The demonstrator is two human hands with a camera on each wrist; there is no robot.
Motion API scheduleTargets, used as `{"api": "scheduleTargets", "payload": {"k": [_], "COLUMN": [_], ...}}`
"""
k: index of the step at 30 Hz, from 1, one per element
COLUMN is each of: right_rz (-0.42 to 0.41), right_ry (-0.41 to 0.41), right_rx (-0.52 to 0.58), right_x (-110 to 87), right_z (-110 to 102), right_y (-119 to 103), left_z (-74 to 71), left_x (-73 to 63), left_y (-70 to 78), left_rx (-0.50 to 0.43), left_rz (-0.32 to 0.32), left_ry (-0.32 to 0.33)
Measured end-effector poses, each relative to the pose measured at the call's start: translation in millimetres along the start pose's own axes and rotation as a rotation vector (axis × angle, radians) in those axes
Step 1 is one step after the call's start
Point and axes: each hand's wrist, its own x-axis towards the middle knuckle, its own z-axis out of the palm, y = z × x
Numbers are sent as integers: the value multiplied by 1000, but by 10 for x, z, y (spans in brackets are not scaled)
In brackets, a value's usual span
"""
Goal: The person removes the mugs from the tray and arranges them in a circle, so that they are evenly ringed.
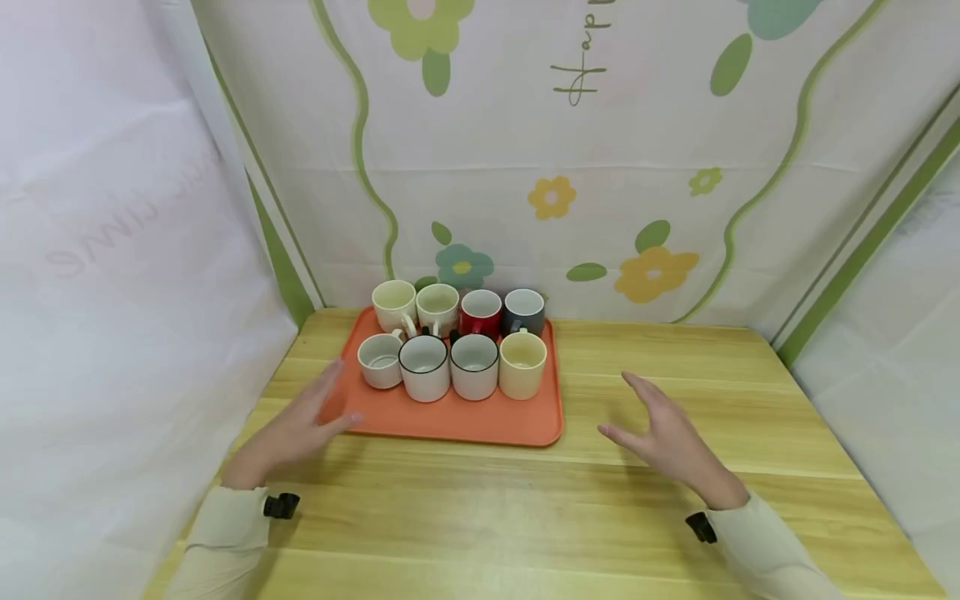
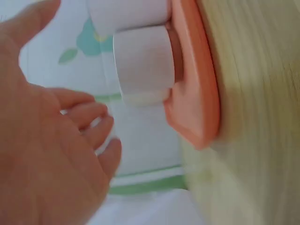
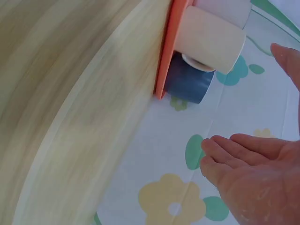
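Observation:
On the wooden table an orange tray (image 1: 450,425) bears two rows of mugs. Its front row has a short white mug (image 1: 380,362), two white mugs with black rims, among them the left one (image 1: 425,371), and a pale yellow mug (image 1: 522,367). Behind them stand two cream mugs, a red mug (image 1: 481,312) and a dark blue-grey mug (image 1: 524,312). My left hand (image 1: 300,425) hovers at the tray's left edge, thumb and fingers spread, holding nothing. To the right of the tray, apart from it, my right hand (image 1: 671,437) is spread over the table, also holding nothing.
A white cloth with printed flowers (image 1: 551,197) hangs right behind the tray. White cloth walls (image 1: 112,292) close off both sides. The wooden tabletop (image 1: 480,517) runs in front of the tray and to its right.

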Motion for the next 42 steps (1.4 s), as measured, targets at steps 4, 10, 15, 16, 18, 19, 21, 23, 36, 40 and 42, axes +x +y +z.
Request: {"api": "scheduleTargets", "payload": {"k": [4, 10, 15, 16, 18, 19, 21, 23, 36, 40, 42], "right_rz": [50, 88, 82, 81, 69, 65, 54, 51, 165, 227, 242], "right_ry": [24, 32, 43, 45, 59, 67, 86, 103, 214, 241, 248], "right_rx": [116, 238, 251, 250, 247, 246, 239, 247, 310, 318, 327], "right_x": [46, 164, 303, 334, 401, 437, 510, 578, 948, 991, 1016], "right_z": [30, 110, 245, 271, 322, 344, 390, 436, 801, 877, 909], "right_y": [-66, -224, -310, -331, -381, -406, -451, -479, -589, -616, -631], "left_z": [-38, -85, -61, -47, -20, -7, 21, 51, 123, 146, 154], "left_x": [57, 99, 201, 224, 251, 258, 262, 255, 257, 272, 274], "left_y": [-179, -417, -579, -615, -681, -707, -759, -797, -870, -890, -901], "left_rx": [-174, -471, -615, -637, -677, -707, -754, -805, -971, -1006, -1021], "left_rz": [7, 19, 47, 45, 33, 25, 12, 9, -55, -48, -53], "left_ry": [11, 26, 82, 89, 99, 103, 109, 110, 33, 28, 27]}}
